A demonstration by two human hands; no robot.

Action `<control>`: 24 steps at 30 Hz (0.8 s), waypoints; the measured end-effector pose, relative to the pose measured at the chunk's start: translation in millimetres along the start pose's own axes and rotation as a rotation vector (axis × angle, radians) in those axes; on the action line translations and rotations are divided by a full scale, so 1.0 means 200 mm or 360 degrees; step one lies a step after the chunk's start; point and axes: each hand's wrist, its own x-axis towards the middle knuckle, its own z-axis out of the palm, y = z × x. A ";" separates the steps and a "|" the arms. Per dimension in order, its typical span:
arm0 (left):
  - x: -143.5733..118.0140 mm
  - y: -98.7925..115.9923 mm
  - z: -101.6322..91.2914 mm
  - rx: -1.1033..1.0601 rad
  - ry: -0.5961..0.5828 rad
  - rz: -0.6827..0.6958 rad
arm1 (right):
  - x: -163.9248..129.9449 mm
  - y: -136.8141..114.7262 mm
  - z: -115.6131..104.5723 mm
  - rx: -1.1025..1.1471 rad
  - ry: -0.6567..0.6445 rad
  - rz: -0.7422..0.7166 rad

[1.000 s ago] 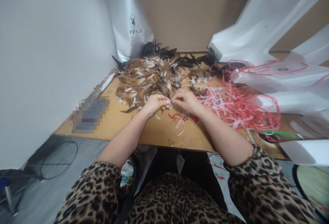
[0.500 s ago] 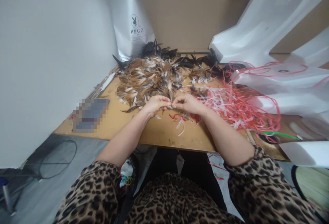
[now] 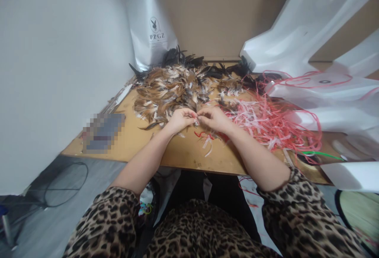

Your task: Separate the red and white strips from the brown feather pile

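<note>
Your left hand [image 3: 179, 119] and right hand [image 3: 213, 117] meet fingertip to fingertip, pinching something too small to identify, just below the feathers [image 3: 174, 90]: soft, brown-white, black-tipped. Right of the feathers, glossy red-pink strips [image 3: 268, 120]. Scuffed wooden table [image 3: 183, 153]; white wall left.

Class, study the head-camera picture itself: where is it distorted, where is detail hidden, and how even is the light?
Head view: wide-angle bending curves the table edge and the wall; a pixelated block masks something on the table's left side; light is soft and even, with no hard shadows under the left hand or right hand; the white bag shows mild sheen.
</note>
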 end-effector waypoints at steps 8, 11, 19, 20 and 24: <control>0.00 -0.01 0.01 0.0074 0.0045 0.0128 | -0.02 -0.01 0.01 0.0200 -0.0328 0.0394; 0.00 -0.02 0.01 0.0152 0.0047 0.0177 | -0.02 -0.01 0.02 0.0119 -0.0299 0.0419; -0.03 -0.03 0.03 0.0709 0.0086 0.0486 | -0.01 0.03 0.03 -0.0086 -0.0187 0.0346; -0.03 -0.03 0.03 0.0741 0.0100 0.0508 | -0.01 0.03 0.03 -0.0069 -0.0187 0.0370; -0.03 -0.05 0.03 0.0782 0.0123 0.0570 | -0.01 0.04 0.04 0.0158 -0.0232 0.0537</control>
